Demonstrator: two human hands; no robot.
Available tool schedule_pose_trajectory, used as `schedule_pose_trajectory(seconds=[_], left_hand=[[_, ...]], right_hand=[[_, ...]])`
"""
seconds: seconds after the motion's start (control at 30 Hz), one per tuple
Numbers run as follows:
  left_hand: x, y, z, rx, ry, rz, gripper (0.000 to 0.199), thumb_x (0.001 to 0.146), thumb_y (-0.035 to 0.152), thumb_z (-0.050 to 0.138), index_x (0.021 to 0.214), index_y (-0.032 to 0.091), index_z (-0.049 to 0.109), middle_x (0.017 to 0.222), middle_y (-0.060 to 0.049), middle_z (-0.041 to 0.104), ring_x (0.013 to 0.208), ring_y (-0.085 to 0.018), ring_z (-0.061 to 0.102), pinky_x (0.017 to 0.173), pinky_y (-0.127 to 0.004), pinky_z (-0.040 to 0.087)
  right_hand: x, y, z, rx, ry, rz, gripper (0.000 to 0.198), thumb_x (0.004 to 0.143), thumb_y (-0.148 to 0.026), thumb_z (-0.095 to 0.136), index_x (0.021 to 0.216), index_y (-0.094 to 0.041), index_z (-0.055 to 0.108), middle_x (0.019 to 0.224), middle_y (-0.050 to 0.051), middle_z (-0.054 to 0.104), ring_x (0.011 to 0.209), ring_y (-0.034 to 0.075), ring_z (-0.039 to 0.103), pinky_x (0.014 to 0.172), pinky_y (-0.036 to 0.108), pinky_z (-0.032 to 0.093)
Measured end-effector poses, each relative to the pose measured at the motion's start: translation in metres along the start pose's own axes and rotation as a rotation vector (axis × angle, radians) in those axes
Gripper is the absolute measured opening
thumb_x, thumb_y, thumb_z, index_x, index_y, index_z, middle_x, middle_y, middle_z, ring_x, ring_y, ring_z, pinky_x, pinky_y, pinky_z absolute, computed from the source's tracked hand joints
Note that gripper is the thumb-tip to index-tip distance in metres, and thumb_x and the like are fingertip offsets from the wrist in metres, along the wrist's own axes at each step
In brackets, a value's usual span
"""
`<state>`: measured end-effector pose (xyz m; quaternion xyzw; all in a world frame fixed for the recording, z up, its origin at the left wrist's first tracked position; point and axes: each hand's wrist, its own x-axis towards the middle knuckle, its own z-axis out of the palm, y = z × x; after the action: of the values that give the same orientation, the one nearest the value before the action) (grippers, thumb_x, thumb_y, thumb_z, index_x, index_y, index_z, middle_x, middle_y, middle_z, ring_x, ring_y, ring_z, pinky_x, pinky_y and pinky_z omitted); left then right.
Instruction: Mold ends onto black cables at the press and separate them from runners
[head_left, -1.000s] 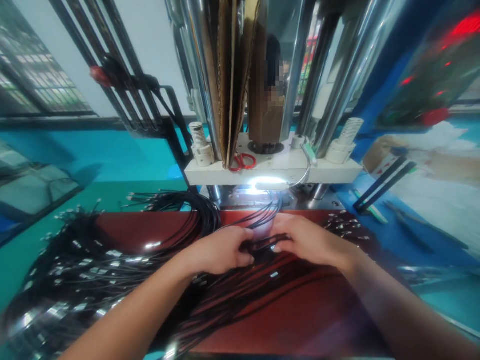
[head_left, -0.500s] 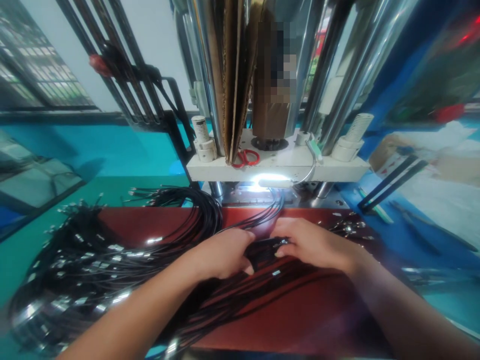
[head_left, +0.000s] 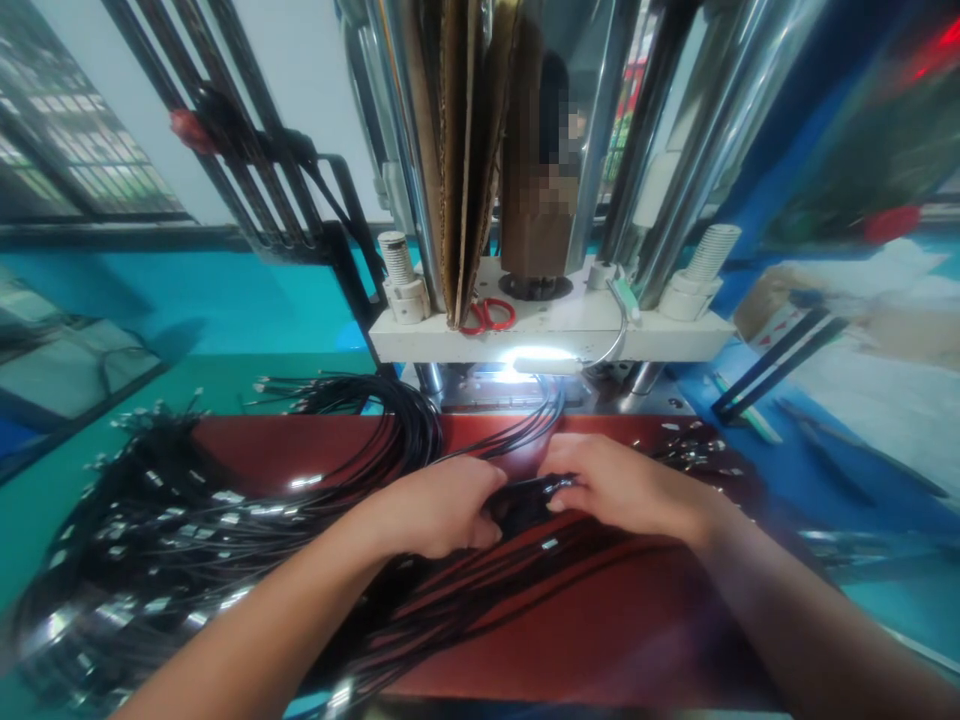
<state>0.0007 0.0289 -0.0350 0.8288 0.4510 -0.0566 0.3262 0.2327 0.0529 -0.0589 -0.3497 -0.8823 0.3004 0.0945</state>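
Across the middle of the red-brown board lies a bundle of thin black cables (head_left: 517, 505). My left hand (head_left: 450, 503) is closed around the bundle from the left, thumb toward the right. Just right of it, my right hand (head_left: 600, 482) pinches the same bundle, and small shiny metal pieces show at its fingertips. A short stretch of black cable shows between the hands. More black cables (head_left: 465, 600) run beneath and in front of them, one carrying a small white tag (head_left: 550, 544). My fingers partly hide what they grip.
Behind stands a press with a white plate (head_left: 442, 345), a bright lamp (head_left: 547, 365) and red-handled scissors (head_left: 487, 316). A large heap of cables (head_left: 172, 540) fills the left. Metal cable ends (head_left: 697, 450) lie at right, with pliers (head_left: 832, 450) beyond on a blue surface.
My left thumb has drawn in toward the fingers, closing on the cables. My right hand keeps nearly the same place, and the whole view has shifted slightly.
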Motion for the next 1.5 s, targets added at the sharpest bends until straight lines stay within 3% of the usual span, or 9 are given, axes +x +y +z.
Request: schedule_pose_trajectory(seconds=[0.3,0.5,0.7,0.9,1.03,1.2,1.37,1.5], left_hand=[[-0.002,0.003,0.0,0.017,-0.01,0.024,0.006,0.065,0.024,0.055,0.066,0.02,0.05,0.055,0.005,0.045,0.048,-0.01,0.035,0.046,-0.027,0.026],[-0.003,0.003,-0.003,-0.033,0.038,0.107,0.01,0.064,0.022,0.055,0.073,0.019,0.052,0.068,0.003,0.053,0.058,-0.011,0.043,0.054,-0.026,0.033],[-0.003,0.0,-0.003,-0.022,0.023,0.034,0.01,0.067,0.024,0.056,0.076,0.019,0.053,0.066,0.003,0.054,0.056,-0.012,0.044,0.051,-0.026,0.032],[-0.001,0.0,-0.007,-0.124,0.044,0.055,0.022,0.073,0.035,0.066,0.088,0.02,0.06,0.082,0.001,0.063,0.071,-0.016,0.055,0.062,-0.025,0.037],[-0.001,-0.002,-0.008,-0.129,0.045,0.062,0.018,0.078,0.035,0.064,0.088,0.019,0.062,0.084,-0.001,0.065,0.076,-0.018,0.058,0.066,-0.026,0.039],[0.001,-0.003,0.003,-0.04,0.141,0.089,0.019,0.083,0.033,0.058,0.096,0.021,0.062,0.095,-0.004,0.068,0.085,-0.022,0.061,0.074,-0.03,0.041],[0.007,0.001,0.017,0.037,0.21,0.0,0.02,0.081,0.037,0.061,0.091,0.02,0.061,0.097,-0.009,0.068,0.089,-0.028,0.064,0.077,-0.034,0.043],[0.009,0.0,0.02,0.031,0.219,-0.022,0.018,0.081,0.037,0.062,0.087,0.019,0.062,0.094,-0.009,0.069,0.088,-0.028,0.064,0.076,-0.035,0.044]], right_hand=[[-0.001,-0.001,-0.001,-0.03,0.004,-0.021,0.009,0.083,-0.018,0.066,0.091,-0.021,0.069,0.096,0.002,0.065,0.088,0.019,0.059,0.08,0.029,0.042],[-0.001,-0.002,-0.003,-0.015,0.002,0.007,0.005,0.082,-0.02,0.067,0.087,-0.021,0.068,0.093,0.002,0.065,0.086,0.018,0.059,0.077,0.027,0.043],[-0.003,-0.005,-0.004,-0.022,-0.007,0.053,0.003,0.085,-0.02,0.063,0.086,-0.019,0.066,0.088,0.002,0.065,0.082,0.017,0.059,0.072,0.026,0.043],[-0.004,-0.008,-0.006,-0.071,0.009,0.004,0.011,0.087,-0.02,0.06,0.094,-0.02,0.069,0.097,0.005,0.065,0.095,0.021,0.058,0.085,0.031,0.042],[-0.005,-0.008,-0.006,-0.069,0.024,-0.007,0.015,0.089,-0.02,0.056,0.098,-0.021,0.068,0.098,0.006,0.066,0.095,0.022,0.059,0.086,0.032,0.043],[-0.002,-0.002,-0.003,-0.078,0.058,0.003,0.018,0.089,-0.021,0.056,0.104,-0.022,0.066,0.103,0.006,0.065,0.095,0.021,0.06,0.087,0.033,0.043],[0.002,0.008,0.003,-0.128,0.047,-0.004,0.009,0.086,-0.021,0.063,0.093,-0.022,0.068,0.098,0.005,0.063,0.096,0.021,0.059,0.089,0.034,0.043],[0.002,0.01,0.006,-0.157,0.054,-0.006,0.014,0.085,-0.017,0.064,0.098,-0.02,0.066,0.101,0.007,0.064,0.099,0.022,0.058,0.088,0.034,0.043]])
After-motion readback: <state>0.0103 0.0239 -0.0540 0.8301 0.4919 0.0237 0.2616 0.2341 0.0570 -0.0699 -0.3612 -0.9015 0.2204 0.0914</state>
